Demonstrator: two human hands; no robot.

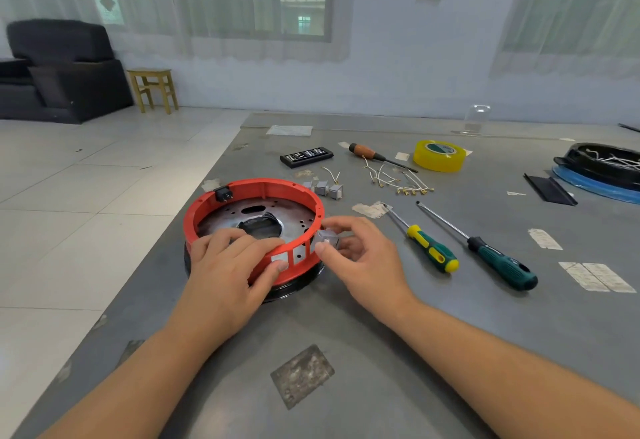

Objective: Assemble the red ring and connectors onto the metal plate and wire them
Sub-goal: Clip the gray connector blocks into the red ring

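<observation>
Grey table top (pixel 381 352), scuffed, carries everything. Nearest us, both our forearms reach in. Our left hand (pixel 228 268) rests over the near rim of the red ring (pixel 249 186), fingers curled across it, thumb pressing the outer wall beside the rectangular openings. Our right hand (pixel 360 258) pinches a small grey connector (pixel 327 238) between thumb and fingertips, holding it against the ring's right outer wall at an opening. The ring sits on the perforated metal plate (pixel 294 218), which lies on a black base; a black socket (pixel 223 193) is seated in the ring's far-left wall. Right of the hands lie two green-handled screwdrivers (pixel 498 258). Beyond the ring we note three spare connectors (pixel 323 189) and loose white wires (pixel 398 178). Farther still: a bit case (pixel 306 156), a wooden-handled screwdriver (pixel 367 152), yellow tape (pixel 439 155).
</observation>
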